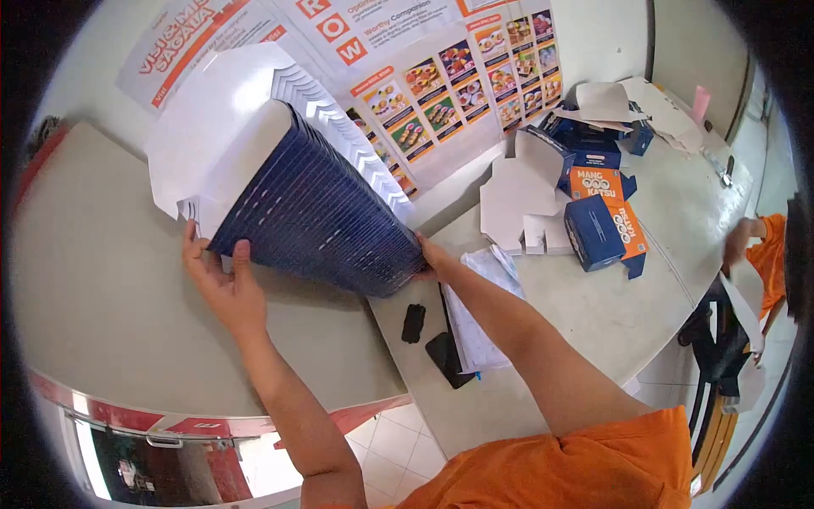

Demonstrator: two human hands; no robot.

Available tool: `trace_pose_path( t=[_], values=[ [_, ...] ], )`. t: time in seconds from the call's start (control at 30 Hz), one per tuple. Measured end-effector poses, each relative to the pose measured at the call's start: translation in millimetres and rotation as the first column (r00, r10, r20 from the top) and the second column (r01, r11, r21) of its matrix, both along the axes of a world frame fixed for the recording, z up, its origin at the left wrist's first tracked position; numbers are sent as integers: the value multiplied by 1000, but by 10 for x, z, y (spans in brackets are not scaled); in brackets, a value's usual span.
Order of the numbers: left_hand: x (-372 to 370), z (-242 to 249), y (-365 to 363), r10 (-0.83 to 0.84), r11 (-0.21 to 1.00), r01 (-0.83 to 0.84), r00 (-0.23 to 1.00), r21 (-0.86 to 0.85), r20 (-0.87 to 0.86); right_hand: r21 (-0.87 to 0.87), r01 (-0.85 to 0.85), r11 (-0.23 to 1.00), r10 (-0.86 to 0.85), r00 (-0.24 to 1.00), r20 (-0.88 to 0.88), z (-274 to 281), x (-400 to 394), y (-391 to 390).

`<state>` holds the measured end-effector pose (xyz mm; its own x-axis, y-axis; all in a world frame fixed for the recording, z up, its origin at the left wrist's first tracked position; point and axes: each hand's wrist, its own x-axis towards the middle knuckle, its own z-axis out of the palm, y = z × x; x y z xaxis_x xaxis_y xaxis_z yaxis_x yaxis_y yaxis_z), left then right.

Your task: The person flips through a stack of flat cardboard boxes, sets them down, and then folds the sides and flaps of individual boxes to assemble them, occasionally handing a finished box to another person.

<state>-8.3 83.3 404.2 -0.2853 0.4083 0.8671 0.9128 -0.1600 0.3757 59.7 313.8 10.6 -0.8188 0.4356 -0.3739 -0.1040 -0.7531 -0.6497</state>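
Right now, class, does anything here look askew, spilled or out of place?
The dark-blue, orange and white cardboard cartons by the wall lie heaped at differing angles, flaps jutting out, while the tall nested blue cardboard stack looks orderly.

The pale bench (585, 327) carries white papers (485, 314), a small black object (413, 323), a dark flat item (450, 360) beside the papers, flattened white cartons (519, 195) and blue-and-orange boxes (595, 231).
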Motion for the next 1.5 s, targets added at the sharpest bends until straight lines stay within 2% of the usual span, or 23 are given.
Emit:
trace_pose_path(
  t=[0.03,0.17,0.23,0.27,0.37,0.43,0.5,0.57,0.63,0.7,0.77,0.8,0.83,0.9,0.97,1.07,1.1,1.17,1.23,1.3,1.33,1.43,1.5],
  values=[
    [-60,-20,-15,5,1000,-5,1000,-1,8,-3,-74,997,74,997,-21,-181,-128,42],
    [-274,-169,59,95,995,-96,995,-35,-11,-123,-55,991,57,998,13,502,223,-407],
    [-356,-224,54,154,987,-154,988,-53,-15,-24,129,991,-130,990,-51,428,313,-555],
    [-380,-215,88,165,984,-167,986,-66,-31,-77,140,987,-145,988,-61,413,444,-623],
    [-267,-128,144,214,972,-214,977,-93,-13,-216,185,959,-202,978,-56,581,1208,-1040],
    [-320,-182,208,289,953,-287,957,-99,-1,-185,118,976,-147,978,-149,555,1828,-1526],
    [-243,-129,196,227,970,-223,973,-93,38,40,-88,995,91,993,-78,460,2426,-2077],
    [48,-256,235,167,984,-161,983,-76,79,164,-192,968,180,980,88,348,3100,-2626],
    [253,-334,227,412,910,-401,906,107,-102,490,-414,767,277,903,329,15,3596,-3020],
    [776,-577,261,214,962,-206,977,180,-27,301,-132,945,-3,912,411,590,4186,-3457],
    [1373,-1153,377,-170,985,170,985,3,5,243,33,969,-146,874,464,484,4622,-3742],
    [1833,-1373,354,-331,932,337,942,-132,61,182,171,968,-241,830,502,445,4816,-3894],
    [2216,-1661,400,-433,858,457,889,-233,151,183,186,965,-256,810,527,476,4972,-4049],
    [2878,-2330,604,-528,726,583,812,-365,247,220,384,897,-438,695,570,629,5237,-4261],
    [3484,-2514,765,-568,672,623,781,-400,261,246,445,861,-500,654,568,687,5496,-4465],
    [4188,-2672,1196,-367,485,400,900,-778,234,237,578,781,-595,571,566,763,5834,-4673],
    [4338,-2721,1395,-377,484,405,896,-776,233,240,586,774,-603,564,565,722,5960,-4707],
    [4581,-2738,1761,-183,402,186,976,-896,121,220,673,706,-660,514,549,636,6214,-4781],
    [4759,-2744,2013,13,403,53,998,-914,63,239,686,688,-660,452,600,631,6470,-4842],
    [4854,-2795,2258,205,342,-4,976,-940,70,387,698,602,-759,351,548,585,6776,-4922],
    [4877,-2922,2349,208,324,-22,977,-946,49,386,747,541,-799,314,512,546,6940,-4986],
    [4709,-3195,2472,238,371,-5,967,-928,90,403,792,458,-782,144,606,628,7390,-5075],
    [4790,-3140,2340,274,495,26,944,-869,184,437,797,416,-781,68,620,790,7575,-5116]
  ],
)
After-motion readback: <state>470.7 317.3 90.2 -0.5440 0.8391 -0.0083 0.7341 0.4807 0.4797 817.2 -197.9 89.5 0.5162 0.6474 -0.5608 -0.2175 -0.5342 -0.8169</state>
